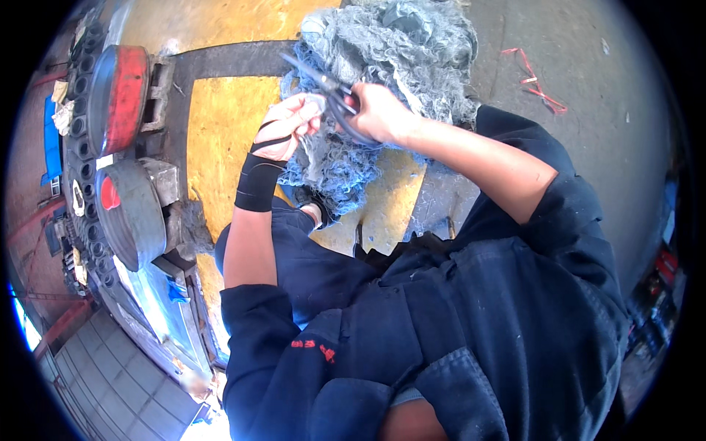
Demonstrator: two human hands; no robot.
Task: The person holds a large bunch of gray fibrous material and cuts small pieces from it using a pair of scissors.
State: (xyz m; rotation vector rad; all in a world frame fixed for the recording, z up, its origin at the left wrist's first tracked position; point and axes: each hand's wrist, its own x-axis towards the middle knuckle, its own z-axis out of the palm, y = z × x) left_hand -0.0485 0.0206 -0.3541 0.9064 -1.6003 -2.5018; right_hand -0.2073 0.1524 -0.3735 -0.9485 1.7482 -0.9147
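My right hand (384,114) is closed round the black handles of a pair of scissors (322,75), whose blades point up and to the left. Just left of it, my left hand (287,126) has its fingers pinched on a small pale scrap (316,101), with a black wrap (261,182) round the wrist. Beyond and below both hands lies a big heap of frayed blue-grey fibre (419,55), shaggy with loose threads. A lower part of the heap spreads under my hands, close to my foot. Whether the blades touch any fibre is hard to tell.
A red and grey metal drum (125,99) and a grey round drum (136,213) stand at the left beside concrete blocks (160,180). A thin red strap (533,82) lies on the grey floor at the right. Yellow paint (228,140) covers floor near my hands.
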